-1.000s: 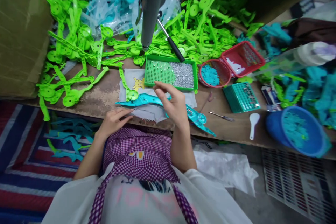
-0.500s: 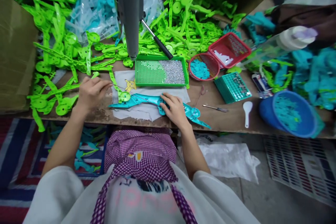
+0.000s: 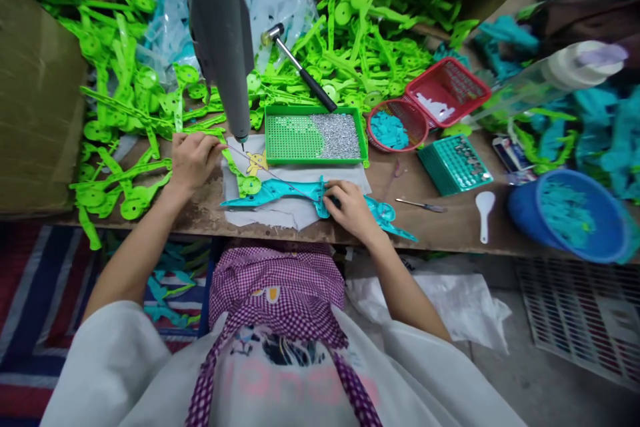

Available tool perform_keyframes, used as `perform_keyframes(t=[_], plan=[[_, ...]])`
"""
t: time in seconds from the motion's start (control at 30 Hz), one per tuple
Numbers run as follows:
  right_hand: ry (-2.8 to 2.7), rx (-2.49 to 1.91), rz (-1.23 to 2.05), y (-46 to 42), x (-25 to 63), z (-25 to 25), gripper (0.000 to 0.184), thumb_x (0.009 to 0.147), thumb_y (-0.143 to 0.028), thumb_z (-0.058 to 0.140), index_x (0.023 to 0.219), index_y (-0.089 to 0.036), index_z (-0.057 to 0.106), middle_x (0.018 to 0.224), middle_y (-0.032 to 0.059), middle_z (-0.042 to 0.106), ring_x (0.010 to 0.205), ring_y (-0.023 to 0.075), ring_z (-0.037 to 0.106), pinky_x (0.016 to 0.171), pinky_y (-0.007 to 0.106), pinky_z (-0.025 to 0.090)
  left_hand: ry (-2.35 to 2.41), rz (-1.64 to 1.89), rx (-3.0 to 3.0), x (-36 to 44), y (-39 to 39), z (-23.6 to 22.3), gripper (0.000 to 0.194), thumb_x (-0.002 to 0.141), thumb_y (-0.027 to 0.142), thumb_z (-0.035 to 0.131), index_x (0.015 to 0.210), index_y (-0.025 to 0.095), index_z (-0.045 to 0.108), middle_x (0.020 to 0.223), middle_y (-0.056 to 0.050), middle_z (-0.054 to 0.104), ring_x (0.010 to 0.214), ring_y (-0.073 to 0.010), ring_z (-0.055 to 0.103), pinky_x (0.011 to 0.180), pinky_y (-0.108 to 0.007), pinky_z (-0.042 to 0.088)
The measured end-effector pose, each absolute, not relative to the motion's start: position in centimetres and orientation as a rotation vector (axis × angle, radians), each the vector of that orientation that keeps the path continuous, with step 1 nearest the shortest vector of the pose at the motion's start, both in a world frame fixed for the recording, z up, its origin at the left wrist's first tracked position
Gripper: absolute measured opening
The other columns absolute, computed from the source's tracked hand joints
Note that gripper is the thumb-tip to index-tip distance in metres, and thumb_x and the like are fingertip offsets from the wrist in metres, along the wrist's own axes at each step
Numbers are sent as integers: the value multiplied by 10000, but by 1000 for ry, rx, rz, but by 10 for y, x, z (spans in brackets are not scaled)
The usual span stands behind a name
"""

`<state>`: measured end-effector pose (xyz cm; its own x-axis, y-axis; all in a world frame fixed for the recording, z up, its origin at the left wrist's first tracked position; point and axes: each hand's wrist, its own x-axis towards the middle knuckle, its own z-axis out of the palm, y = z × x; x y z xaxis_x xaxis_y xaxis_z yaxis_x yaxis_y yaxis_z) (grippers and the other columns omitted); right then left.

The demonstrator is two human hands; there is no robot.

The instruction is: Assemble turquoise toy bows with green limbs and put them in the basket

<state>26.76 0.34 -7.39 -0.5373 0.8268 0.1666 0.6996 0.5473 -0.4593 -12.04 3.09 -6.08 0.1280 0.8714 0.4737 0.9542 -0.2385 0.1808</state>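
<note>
A long blue plastic part (image 3: 283, 190), shaped like a toy bow, lies on a pale cloth (image 3: 295, 217) at the table's front. My left hand (image 3: 194, 157) pinches the end of a thin pinkish cord (image 3: 265, 170), which stretches slantwise to the middle of the blue part. Over that middle, my right hand (image 3: 350, 209) keeps its fingers closed on the part near an upright crosspiece; its fingertips are partly hidden. A green plastic piece (image 3: 249, 185) with a round disc touches the blue part's left half. Above the cloth hangs a grey powered screwdriver (image 3: 225, 47), its bit pointing down.
A green tray (image 3: 295, 161) of small metal pieces stands behind the cloth, near a hammer (image 3: 310, 80). Rightward are red baskets (image 3: 425, 125), a teal box (image 3: 445, 173), a small screwdriver (image 3: 423, 205), a white scoop (image 3: 484, 213) and a blue bowl (image 3: 530, 227). Green parts (image 3: 135, 140) heap up behind and left.
My left hand has lifted slightly away, and the cord now shows as a long straight line. My right hand's fingers have drawn closer together. The hanging screwdriver has swung left in view.
</note>
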Motion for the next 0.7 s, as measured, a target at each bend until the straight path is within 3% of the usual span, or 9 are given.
perform_keyframes(t=[0.23,0.37,0.47,0.7], plan=[[-2446,-1323,371,4,274,-77,147,939,-266,463,866,-215,580,995,106,678,1009,264,606,858,418,406,-1631,-455,-2354,-137,25,-65,292,975,393,466,792,218,612,753,-49,608,756,-208,561,872,-395,362],[-2494,-1302,377,4,280,-74,145,930,-257,458,871,-218,585,1021,116,686,1040,271,613,881,435,414,-1637,-473,-2497,-149,27,-65,251,945,362,496,837,194,647,938,-122,658,884,-253,606,842,-409,434],[-2512,-1251,425,5,291,-71,132,921,-261,467,880,-220,585,1012,116,683,1042,266,623,886,436,437,-1737,-610,-2658,-153,11,-58,270,939,351,480,916,175,684,1058,-143,673,910,-247,637,808,-380,486],[-2536,-1221,473,6,316,-73,148,922,-279,464,877,-226,594,995,116,684,1060,264,636,874,433,489,-2544,-1462,-2381,-147,-49,-52,384,781,467,707,1019,167,736,871,-85,756,699,-194,692,659,-291,545]])
